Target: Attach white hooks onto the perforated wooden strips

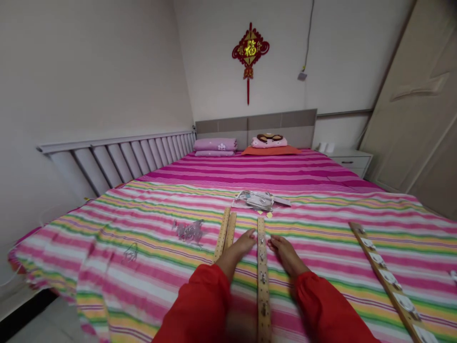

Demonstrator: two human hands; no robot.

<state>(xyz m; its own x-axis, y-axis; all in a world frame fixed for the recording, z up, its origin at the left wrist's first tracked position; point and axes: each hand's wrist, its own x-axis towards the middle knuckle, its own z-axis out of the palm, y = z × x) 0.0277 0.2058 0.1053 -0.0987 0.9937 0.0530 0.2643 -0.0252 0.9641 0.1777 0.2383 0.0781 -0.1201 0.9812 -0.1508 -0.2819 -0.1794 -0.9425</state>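
Note:
A long wooden strip (pixel 262 267) with punched holes lies lengthwise in front of me on the striped sheet. Several small metal fittings sit in a row along it. My left hand (pixel 243 245) is at the strip's left side, its fingers drawn together near the edge. On the right side, my right hand (pixel 285 250) has its fingers curled together close to the strip. Whatever either hand holds is too small to make out. Two more perforated wooden strips (pixel 224 231) lie side by side to the left, partly behind my left hand.
A clear plastic bag of small parts (pixel 191 232) lies left, near a thin clear scrap (pixel 131 251). Packets (pixel 257 200) lie beyond the strips. At right rests a wooden strip bearing white-and-metal pieces (pixel 387 276). A radiator (pixel 121 157) lines the left wall.

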